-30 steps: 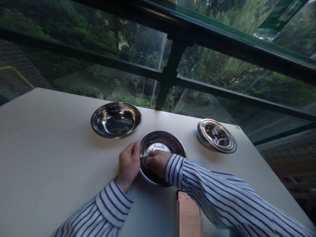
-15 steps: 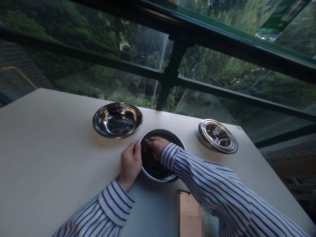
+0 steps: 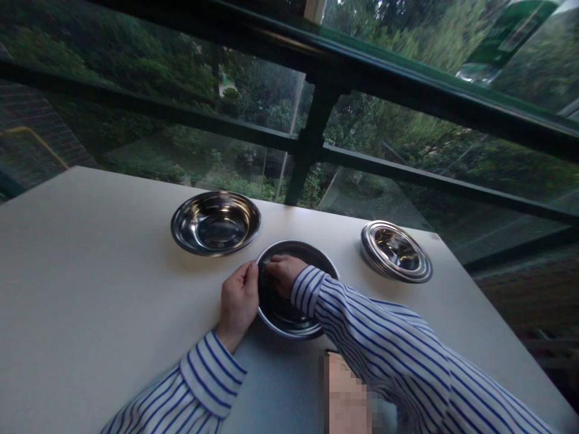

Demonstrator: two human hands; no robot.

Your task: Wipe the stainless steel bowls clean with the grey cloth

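Beneath my arms a shiny steel bowl (image 3: 289,333) stands on the white table. My left hand (image 3: 239,304) is closed on its left rim, with the thumb lying along the edge. Inside the bowl, my right hand (image 3: 286,274) has its fingers curled against the left inner wall. A small greyish bit shows at those fingertips, too dark to name. My right sleeve covers part of the bowl's right rim.
A wide steel bowl (image 3: 185,232) is at the back left of the white table (image 3: 90,301). Several stacked steel bowls (image 3: 373,232) stand at the back right. Near the front lies a pixelated pinkish panel (image 3: 346,392). A green bottle (image 3: 506,42) rests on the window frame.
My right hand has shifted slightly within the bowl, its fingers still against the left inner wall. My left hand keeps its hold on the rim. The whole view has tilted slightly.
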